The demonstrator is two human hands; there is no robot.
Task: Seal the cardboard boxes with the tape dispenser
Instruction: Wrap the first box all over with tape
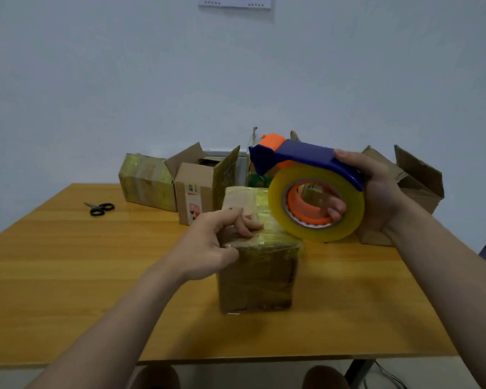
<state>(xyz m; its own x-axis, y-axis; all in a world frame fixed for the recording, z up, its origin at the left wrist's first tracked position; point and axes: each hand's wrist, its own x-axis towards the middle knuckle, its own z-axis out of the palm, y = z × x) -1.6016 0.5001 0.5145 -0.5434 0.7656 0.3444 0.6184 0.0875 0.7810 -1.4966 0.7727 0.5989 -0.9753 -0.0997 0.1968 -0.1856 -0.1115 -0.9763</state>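
Observation:
A closed cardboard box [257, 273], wrapped in yellowish clear tape, stands at the middle of the wooden table [68, 290]. My left hand [211, 245] rests on the box's top left edge, thumb against the near corner and fingers curled on the lid. My right hand [376, 192] grips a blue and orange tape dispenser [300, 158] with a large roll of clear tape [317, 234]. My fingers pass through the orange core. The roll hovers at the box's top right edge.
Black scissors [99, 208] lie at the far left. A taped box [146, 182] and an open box [201, 183] stand at the back left. Another open box [415, 178] sits behind my right hand. A white wall rises behind the table.

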